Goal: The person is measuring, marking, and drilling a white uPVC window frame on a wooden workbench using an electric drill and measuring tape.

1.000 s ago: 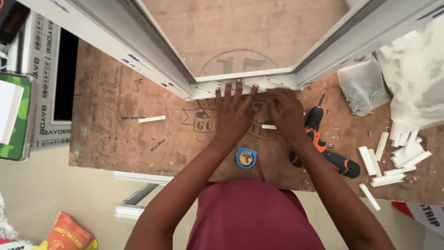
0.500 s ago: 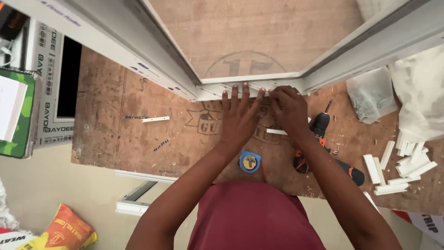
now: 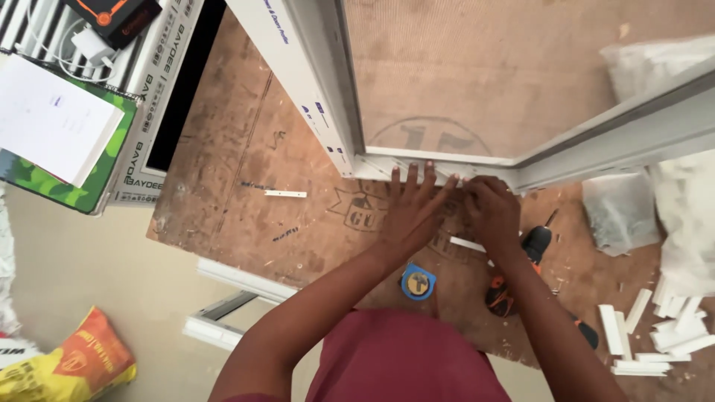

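I see a clear plastic bag (image 3: 620, 212) on the wooden worktable (image 3: 246, 186), its contents too blurred to name. The white window frame (image 3: 447, 160) corner points toward me, rails running away left and right. My left hand (image 3: 412, 210) lies flat on it, fingers spread; my right hand (image 3: 491, 208) is clenched there, its grip hidden.

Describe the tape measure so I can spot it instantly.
Start at the white window frame corner on the plywood bench. Below the left hand, near the bench edge, lies the tape measure: small, round, blue with a yellow centre, unlike the black-and-orange drill beside it.
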